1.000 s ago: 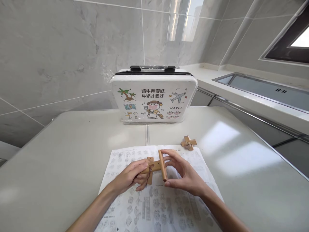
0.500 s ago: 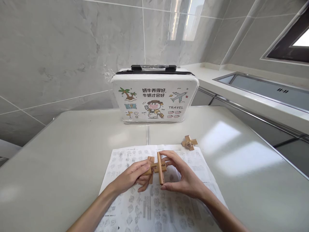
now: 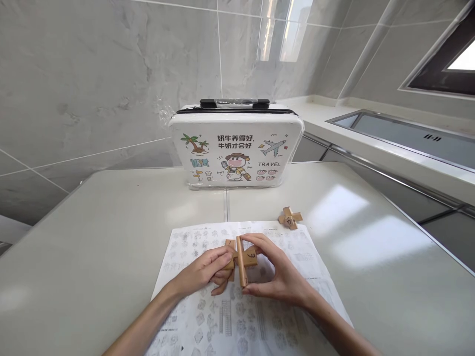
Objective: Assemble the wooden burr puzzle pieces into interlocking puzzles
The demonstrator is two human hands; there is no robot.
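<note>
My left hand [image 3: 206, 269] is closed on crossed wooden puzzle pieces [image 3: 251, 256] marked with dark handwritten characters, one end of which sticks out to the right. Between the thumb and fingers of my right hand [image 3: 276, 272] is a wooden puzzle stick [image 3: 241, 262], pinched by its two ends. It lies across the front of the crossed pieces, close to the left fingertips. Whether the stick is seated in a notch cannot be made out. Both hands are above a printed instruction sheet [image 3: 256, 316] covered with small drawings.
Another wooden cross-shaped puzzle cluster [image 3: 290, 218] lies by the sheet's upper right corner. A white plastic-wrapped travel case [image 3: 237, 148] with cartoon prints stands at the table's back, against the tiled wall. To the right is a counter with a sink [image 3: 404, 133].
My right hand has shifted the stick slightly left, closer to my left fingers. More of the crossed pieces' right end now shows beyond it. My left hand has hardly moved.
</note>
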